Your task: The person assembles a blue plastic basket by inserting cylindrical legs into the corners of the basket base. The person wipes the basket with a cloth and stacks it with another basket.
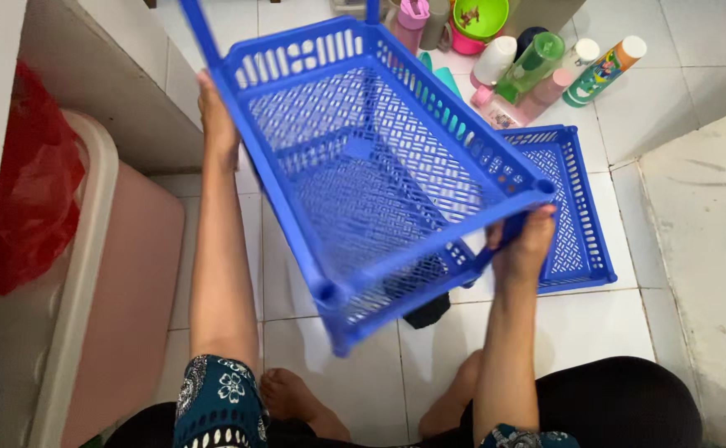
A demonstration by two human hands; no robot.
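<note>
Blue slotted basket tier (363, 166) held above tiled floor (628, 332), tilted, near corner lowest, open top facing camera; left hand (218, 124) clasps far left rim beside upright post (199, 33), fingers hidden behind plastic; right hand (525, 241) closed round corner socket at near right; grip at opposite corners likely steadies wide frame. Second blue tier (574, 207) lies flat on floor under right hand; bottles and tubs (545, 62) clustered beyond; pink bin (122, 274) at left.

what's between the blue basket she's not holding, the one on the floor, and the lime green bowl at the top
In the head view, a cluster of toiletry bottles lies on the white tiles between the floor basket and the green bowl.
</note>
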